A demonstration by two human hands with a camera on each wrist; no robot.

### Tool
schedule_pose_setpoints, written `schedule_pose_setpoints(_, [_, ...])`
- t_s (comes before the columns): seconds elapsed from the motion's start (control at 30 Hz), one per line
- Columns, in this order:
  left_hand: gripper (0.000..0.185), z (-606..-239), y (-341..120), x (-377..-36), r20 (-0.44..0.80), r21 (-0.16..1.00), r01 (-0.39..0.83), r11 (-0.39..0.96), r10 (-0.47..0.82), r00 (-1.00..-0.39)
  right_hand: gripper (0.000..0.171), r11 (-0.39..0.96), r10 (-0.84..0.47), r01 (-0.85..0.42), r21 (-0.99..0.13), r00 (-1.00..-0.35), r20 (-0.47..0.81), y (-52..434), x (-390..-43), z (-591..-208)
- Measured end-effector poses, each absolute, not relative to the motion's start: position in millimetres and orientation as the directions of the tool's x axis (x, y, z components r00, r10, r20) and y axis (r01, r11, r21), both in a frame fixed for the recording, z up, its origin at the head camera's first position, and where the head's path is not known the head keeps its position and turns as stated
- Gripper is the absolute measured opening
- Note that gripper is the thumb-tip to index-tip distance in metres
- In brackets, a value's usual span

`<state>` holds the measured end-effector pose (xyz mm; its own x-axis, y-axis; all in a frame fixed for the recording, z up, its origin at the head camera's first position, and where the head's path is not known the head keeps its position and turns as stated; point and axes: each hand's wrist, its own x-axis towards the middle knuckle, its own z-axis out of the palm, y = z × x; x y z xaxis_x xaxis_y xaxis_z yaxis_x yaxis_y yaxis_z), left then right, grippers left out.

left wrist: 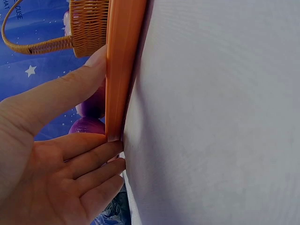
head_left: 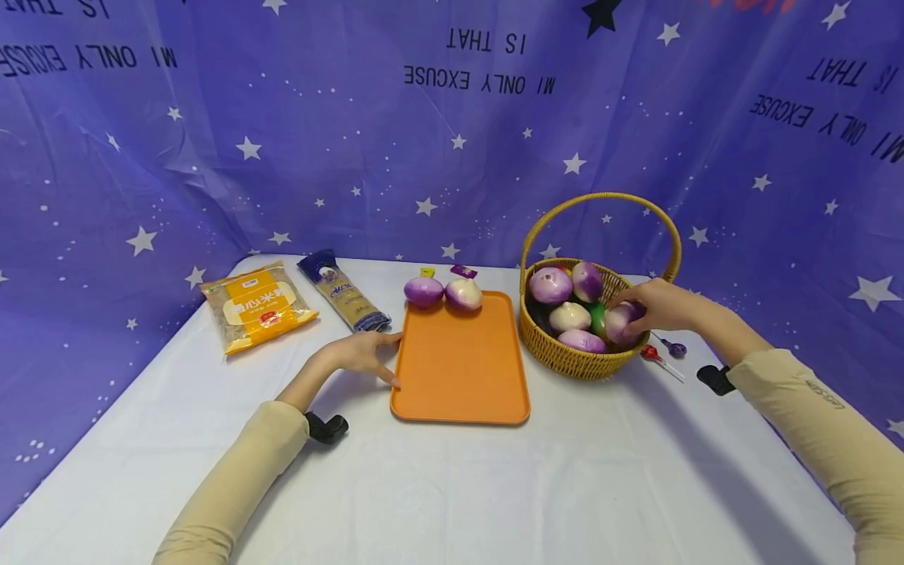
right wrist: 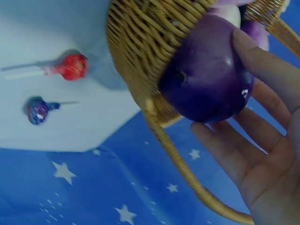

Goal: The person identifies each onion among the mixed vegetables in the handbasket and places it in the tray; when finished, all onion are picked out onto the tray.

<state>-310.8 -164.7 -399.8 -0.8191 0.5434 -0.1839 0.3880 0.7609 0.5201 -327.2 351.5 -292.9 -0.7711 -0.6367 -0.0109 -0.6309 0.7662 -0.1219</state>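
Observation:
An orange tray lies mid-table with two purple-and-white onions at its far edge. My left hand rests flat on the table against the tray's left rim; in the left wrist view its straight fingers touch the tray and the thumb lies along its side. A wicker basket to the right holds several more onions. My right hand reaches into the basket's right side and grips a purple onion; its fingers curl round that onion above the basket rim.
A yellow food packet and a dark blue noodle packet lie at the left back. A red lollipop and a purple one lie right of the basket. Two small tags sit behind the tray. A starry blue cloth hangs behind.

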Motion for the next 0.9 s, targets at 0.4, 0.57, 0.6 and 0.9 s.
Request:
schedule_pose_setpoints(0.4, [0.1,-398,-166,-309,-0.174,0.522,0.392,0.758,0.544,-0.821,0.048,0.75,-0.64,-0.652,-0.114,-0.758,0.122,318,-290,-255])
schedule_pose_setpoints(0.57, [0.099,-399,-166,-310,-0.178,0.522,0.387,0.76,0.541,-0.822,0.048,0.705,-0.658,-0.689,-0.168,-0.724,0.208,295,-273,-256])
schedule_pose_setpoints(0.6, [0.099,-399,-166,-310,-0.177,0.52,0.389,0.761,0.541,-0.822,0.048,0.687,-0.668,-0.708,-0.166,-0.705,0.238,291,-270,-258])
schedule_pose_setpoints(0.9, [0.101,-401,-165,-311,-0.17,0.521,0.395,0.756,0.546,-0.82,0.05,0.55,-0.722,-0.811,-0.198,-0.582,0.375,244,-271,-296])
